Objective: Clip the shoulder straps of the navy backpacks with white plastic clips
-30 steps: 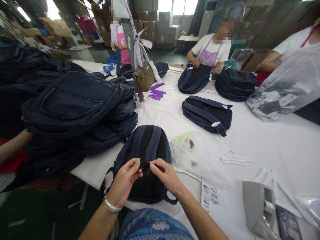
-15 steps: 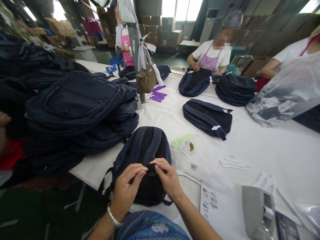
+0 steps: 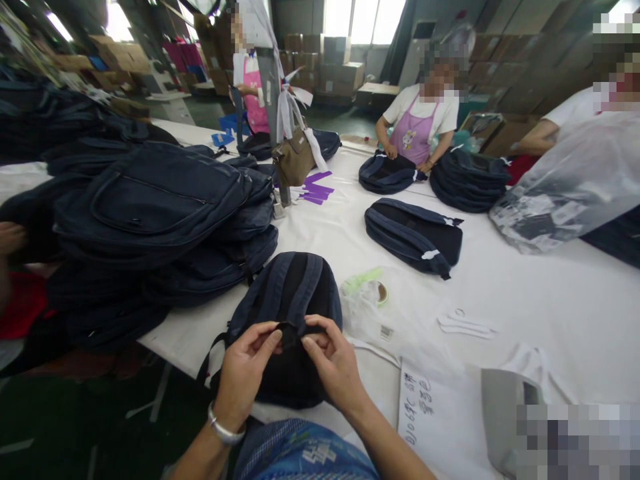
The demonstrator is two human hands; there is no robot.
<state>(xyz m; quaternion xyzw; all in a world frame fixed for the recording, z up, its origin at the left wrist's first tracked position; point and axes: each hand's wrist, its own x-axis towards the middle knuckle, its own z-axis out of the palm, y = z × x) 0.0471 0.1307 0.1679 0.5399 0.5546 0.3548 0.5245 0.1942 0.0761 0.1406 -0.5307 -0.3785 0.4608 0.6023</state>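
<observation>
A dark navy backpack lies back-side up at the near edge of the white table, straps facing me. My left hand, with a silver bracelet at the wrist, and my right hand meet over its lower part. Both pinch a small black strap piece between thumb and fingers. What exactly the piece is cannot be made out.
A tall pile of navy backpacks fills the left. Another backpack lies mid-table, a tape roll and clear bags beside me, a handwritten sheet near right. Across the table people handle more backpacks; a brown bag hangs on a post.
My hands stayed on the strap piece, shifting slightly; the fingers re-gripped it. The person opposite folded a backpack smaller. The view steadied.
</observation>
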